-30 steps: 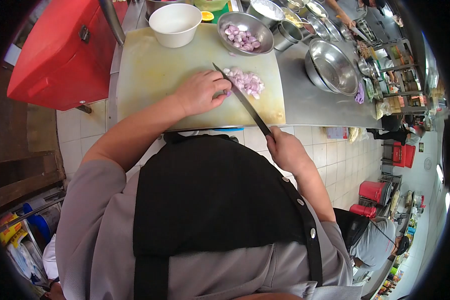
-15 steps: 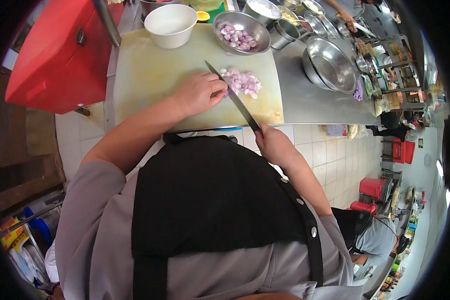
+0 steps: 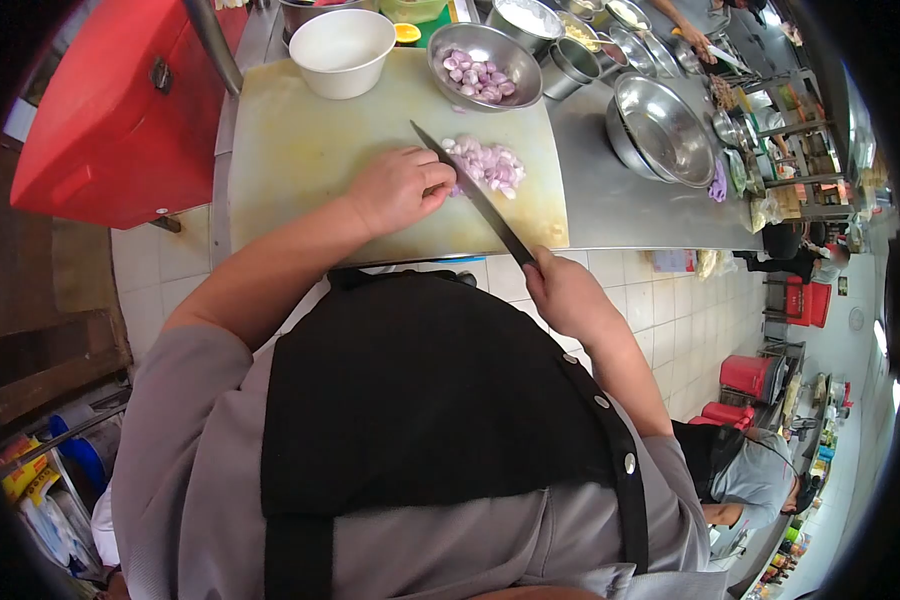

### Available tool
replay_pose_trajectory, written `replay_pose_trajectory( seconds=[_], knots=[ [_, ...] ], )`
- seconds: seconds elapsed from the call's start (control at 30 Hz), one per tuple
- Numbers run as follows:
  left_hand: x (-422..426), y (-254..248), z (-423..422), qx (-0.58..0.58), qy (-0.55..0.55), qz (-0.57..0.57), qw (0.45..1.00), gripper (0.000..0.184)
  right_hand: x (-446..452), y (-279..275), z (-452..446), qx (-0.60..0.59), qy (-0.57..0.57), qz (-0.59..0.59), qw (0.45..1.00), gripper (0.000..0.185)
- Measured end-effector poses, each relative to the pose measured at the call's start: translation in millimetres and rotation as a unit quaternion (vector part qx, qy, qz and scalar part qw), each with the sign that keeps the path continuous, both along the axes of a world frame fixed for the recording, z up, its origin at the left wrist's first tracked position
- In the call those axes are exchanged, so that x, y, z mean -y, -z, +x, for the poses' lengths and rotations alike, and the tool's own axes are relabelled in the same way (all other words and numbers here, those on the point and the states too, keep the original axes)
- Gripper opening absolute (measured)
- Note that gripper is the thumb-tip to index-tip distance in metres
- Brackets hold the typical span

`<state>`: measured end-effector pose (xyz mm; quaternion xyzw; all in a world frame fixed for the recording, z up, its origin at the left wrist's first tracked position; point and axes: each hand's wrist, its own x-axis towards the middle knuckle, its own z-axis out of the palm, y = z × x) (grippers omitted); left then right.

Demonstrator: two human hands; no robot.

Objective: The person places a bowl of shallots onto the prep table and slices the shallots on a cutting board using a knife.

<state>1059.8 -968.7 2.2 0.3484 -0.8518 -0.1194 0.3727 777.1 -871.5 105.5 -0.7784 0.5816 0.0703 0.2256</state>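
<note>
Beside the curled left fingers (image 3: 437, 174), whose hold cannot be told, a long, dark metal knife (image 3: 483, 204) is gripped by the right fingers (image 3: 540, 275).

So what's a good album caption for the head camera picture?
Right hand holds a knife between the left hand and chopped onions on the board.

Spreads beyond the right hand (image 3: 570, 293) as a steel worktop (image 3: 605, 210). Beneath the left hand (image 3: 403, 188), bears a cutting board (image 3: 290, 150) with chopped shallots (image 3: 490, 165) just right of that hand, a white bowl (image 3: 342, 76) and steel bowl (image 3: 526, 66) beyond; farther right, nested basins (image 3: 672, 122).
</note>
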Motion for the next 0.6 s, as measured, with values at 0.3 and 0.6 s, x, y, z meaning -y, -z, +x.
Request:
replay_pose_trajectory(
  seconds=[0.3, 0.6],
  knots=[
    [-1, -1, 1, 0.010, -0.010, 0.008, 1.000, 0.008, 2, 12, 1, 0.011, -0.001, -0.004, 1.000, 0.024],
    [-1, -1, 0, 0.002, -0.009, 0.005, 1.000, 0.008, 4, 22, 4, 0.020, 0.005, 0.011, 1.000, 0.026]
  ],
)
